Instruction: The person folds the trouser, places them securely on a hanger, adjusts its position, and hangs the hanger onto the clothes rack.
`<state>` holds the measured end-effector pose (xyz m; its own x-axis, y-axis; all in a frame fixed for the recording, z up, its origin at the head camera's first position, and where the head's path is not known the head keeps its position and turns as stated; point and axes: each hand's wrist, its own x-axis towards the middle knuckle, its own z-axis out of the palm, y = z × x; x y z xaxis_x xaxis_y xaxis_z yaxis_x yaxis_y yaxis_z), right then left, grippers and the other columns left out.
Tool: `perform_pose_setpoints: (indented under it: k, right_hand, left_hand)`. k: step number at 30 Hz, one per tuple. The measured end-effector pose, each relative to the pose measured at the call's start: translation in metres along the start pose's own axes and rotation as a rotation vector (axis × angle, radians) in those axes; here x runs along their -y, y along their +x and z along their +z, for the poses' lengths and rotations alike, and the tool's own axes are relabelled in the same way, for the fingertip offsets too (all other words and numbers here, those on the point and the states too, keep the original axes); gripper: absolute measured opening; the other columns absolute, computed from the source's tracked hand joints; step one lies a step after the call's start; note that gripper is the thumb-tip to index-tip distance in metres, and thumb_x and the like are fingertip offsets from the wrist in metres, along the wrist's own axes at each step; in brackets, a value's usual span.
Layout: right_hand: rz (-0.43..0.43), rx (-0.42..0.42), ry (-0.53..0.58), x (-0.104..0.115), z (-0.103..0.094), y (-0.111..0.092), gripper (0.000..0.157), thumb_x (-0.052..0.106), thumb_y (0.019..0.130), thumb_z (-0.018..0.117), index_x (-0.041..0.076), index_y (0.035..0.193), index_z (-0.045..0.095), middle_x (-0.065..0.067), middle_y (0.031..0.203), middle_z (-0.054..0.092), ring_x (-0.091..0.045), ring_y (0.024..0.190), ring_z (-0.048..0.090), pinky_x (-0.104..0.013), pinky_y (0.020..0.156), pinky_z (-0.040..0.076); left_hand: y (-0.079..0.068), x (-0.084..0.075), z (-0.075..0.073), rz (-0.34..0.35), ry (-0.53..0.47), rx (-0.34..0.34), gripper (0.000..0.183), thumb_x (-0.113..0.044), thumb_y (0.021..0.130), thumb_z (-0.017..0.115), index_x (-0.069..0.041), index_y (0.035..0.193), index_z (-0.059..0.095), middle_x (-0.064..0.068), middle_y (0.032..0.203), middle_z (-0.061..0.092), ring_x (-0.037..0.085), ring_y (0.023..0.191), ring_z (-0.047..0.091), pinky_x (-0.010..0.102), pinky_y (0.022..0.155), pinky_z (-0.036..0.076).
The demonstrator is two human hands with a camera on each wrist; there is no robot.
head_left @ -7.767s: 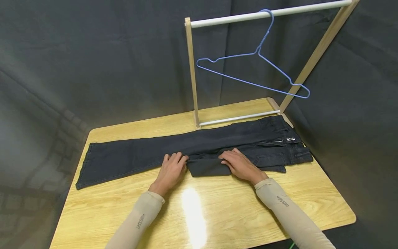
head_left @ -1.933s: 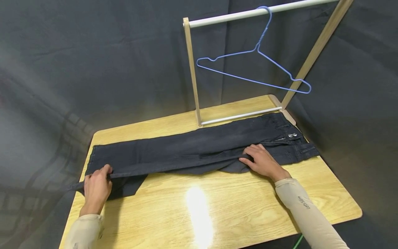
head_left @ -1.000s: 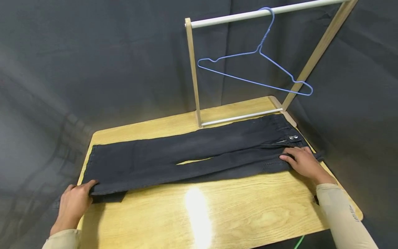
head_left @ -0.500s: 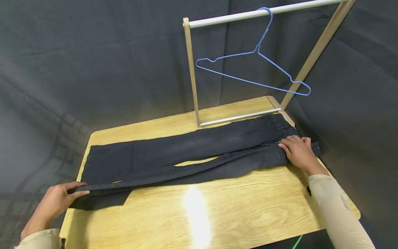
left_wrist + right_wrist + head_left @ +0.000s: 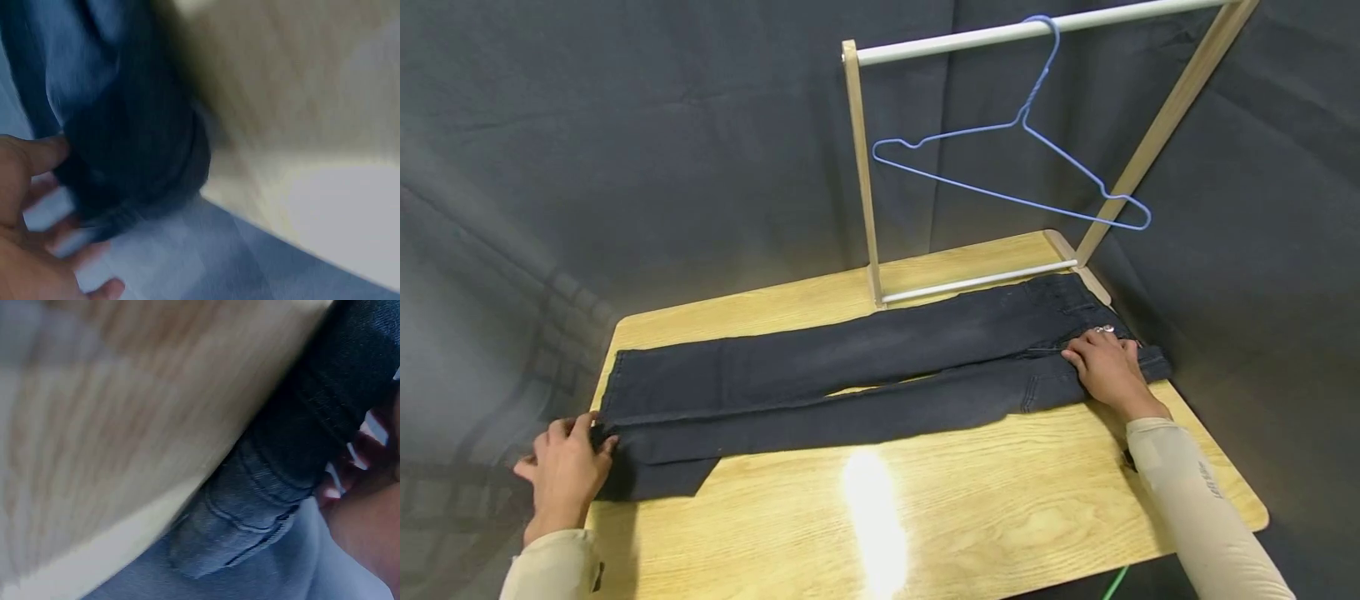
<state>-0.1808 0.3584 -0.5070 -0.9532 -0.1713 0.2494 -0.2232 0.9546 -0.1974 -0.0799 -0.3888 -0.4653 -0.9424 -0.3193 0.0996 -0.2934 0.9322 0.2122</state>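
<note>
A pair of dark jeans (image 5: pixel 880 337) lies lengthwise across the table, waistband at the right and leg hems at the left. Its near leg is folded lengthwise, with a dark flap of cloth (image 5: pixel 662 479) showing below it at the hem. My left hand (image 5: pixel 567 467) holds the near leg's hem at the table's left edge; the left wrist view shows the thumb (image 5: pixel 50 153) against the cloth, blurred. Over by the waistband my right hand (image 5: pixel 1108 367) grips the near side, just below the metal buttons (image 5: pixel 1105 329). The right wrist view shows its fingers behind the cloth.
A wooden rack (image 5: pixel 859 167) with a white top bar (image 5: pixel 955 47) stands behind the jeans. From that bar hangs a blue wire hanger (image 5: pixel 1011 198). The wooden table (image 5: pixel 1000 492) ends just past both hands, and dark curtains (image 5: pixel 700 150) surround it.
The hands have moved apart, from mid-leg to the hem and the waistband. The near leg, lifted and shifted in between, now lies flatter, and the gap between the legs has narrowed.
</note>
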Motion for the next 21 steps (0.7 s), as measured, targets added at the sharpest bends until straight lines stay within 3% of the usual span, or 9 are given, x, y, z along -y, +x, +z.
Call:
perform_pose_setpoints:
  k: [3, 6, 8, 11, 13, 15, 17, 21]
  right_hand:
    - [0.011, 0.071, -0.022, 0.003, 0.001, -0.001, 0.020, 0.023, 0.098, 0.051, 0.009, 0.097, 0.064, -0.014, 0.101, 0.058, -0.036, 0.098, 0.049, -0.054, 0.078, 0.028]
    - [0.030, 0.108, -0.028, 0.006, 0.001, -0.003, 0.019, 0.023, 0.099, 0.050, 0.008, 0.101, 0.061, -0.016, 0.107, 0.055, -0.038, 0.102, 0.045, -0.055, 0.080, 0.029]
    - [0.046, 0.132, -0.024, 0.008, 0.001, -0.004, 0.020, 0.024, 0.099, 0.049, 0.008, 0.102, 0.060, -0.017, 0.110, 0.054, -0.038, 0.103, 0.043, -0.056, 0.081, 0.028]
    - [0.058, 0.173, -0.015, 0.009, 0.001, -0.005, 0.022, 0.026, 0.100, 0.047, 0.008, 0.105, 0.060, -0.017, 0.113, 0.053, -0.039, 0.105, 0.041, -0.057, 0.083, 0.028]
    - [0.058, 0.191, -0.010, 0.009, 0.002, -0.005, 0.023, 0.027, 0.100, 0.046, 0.009, 0.106, 0.060, -0.017, 0.115, 0.053, -0.039, 0.106, 0.042, -0.057, 0.084, 0.028]
    - [0.055, 0.198, -0.006, 0.009, 0.002, -0.005, 0.023, 0.027, 0.100, 0.047, 0.009, 0.106, 0.060, -0.016, 0.116, 0.053, -0.039, 0.106, 0.042, -0.057, 0.084, 0.028]
    - [0.055, 0.198, -0.003, 0.009, 0.002, -0.005, 0.021, 0.026, 0.100, 0.048, 0.010, 0.104, 0.061, -0.016, 0.117, 0.053, -0.038, 0.107, 0.042, -0.056, 0.083, 0.028]
    - [0.039, 0.218, -0.017, 0.009, 0.002, -0.002, 0.020, 0.026, 0.099, 0.049, 0.010, 0.101, 0.061, -0.014, 0.116, 0.054, -0.037, 0.106, 0.044, -0.056, 0.083, 0.029]
  left_hand:
    - [-0.009, -0.013, 0.008, -0.048, -0.047, 0.048, 0.062, -0.025, 0.089, 0.067, -0.001, 0.138, 0.037, 0.038, 0.137, 0.023, 0.061, 0.124, 0.018, 0.079, 0.087, 0.010]
    - [-0.021, -0.023, 0.016, -0.066, -0.097, 0.139, 0.094, -0.043, 0.078, 0.076, -0.007, 0.147, 0.024, 0.039, 0.143, 0.014, 0.060, 0.126, 0.014, 0.080, 0.085, 0.012]
    - [-0.027, -0.026, 0.021, -0.142, -0.130, 0.234, 0.122, -0.057, 0.066, 0.079, -0.013, 0.152, 0.007, 0.040, 0.146, 0.005, 0.060, 0.130, 0.009, 0.081, 0.087, 0.013]
    - [-0.031, -0.020, 0.027, -0.315, -0.192, 0.325, 0.146, -0.062, 0.057, 0.083, -0.016, 0.151, -0.019, 0.043, 0.146, -0.005, 0.062, 0.134, 0.003, 0.080, 0.096, 0.014]
    - [-0.030, -0.014, 0.030, -0.442, -0.256, 0.315, 0.148, -0.057, 0.060, 0.084, -0.015, 0.147, -0.028, 0.045, 0.146, -0.009, 0.063, 0.135, 0.002, 0.075, 0.102, 0.015]
    - [-0.026, -0.007, 0.030, -0.520, -0.333, 0.285, 0.142, -0.048, 0.068, 0.082, -0.010, 0.145, -0.031, 0.046, 0.147, -0.008, 0.063, 0.135, 0.006, 0.070, 0.107, 0.018]
    - [-0.021, -0.001, 0.030, -0.571, -0.400, 0.258, 0.132, -0.039, 0.075, 0.079, -0.005, 0.146, -0.027, 0.044, 0.148, -0.004, 0.061, 0.136, 0.010, 0.065, 0.111, 0.017]
    - [-0.016, 0.009, 0.023, -0.621, -0.457, 0.265, 0.110, -0.040, 0.081, 0.072, 0.001, 0.151, -0.002, 0.036, 0.152, 0.009, 0.055, 0.136, 0.020, 0.059, 0.113, 0.022]
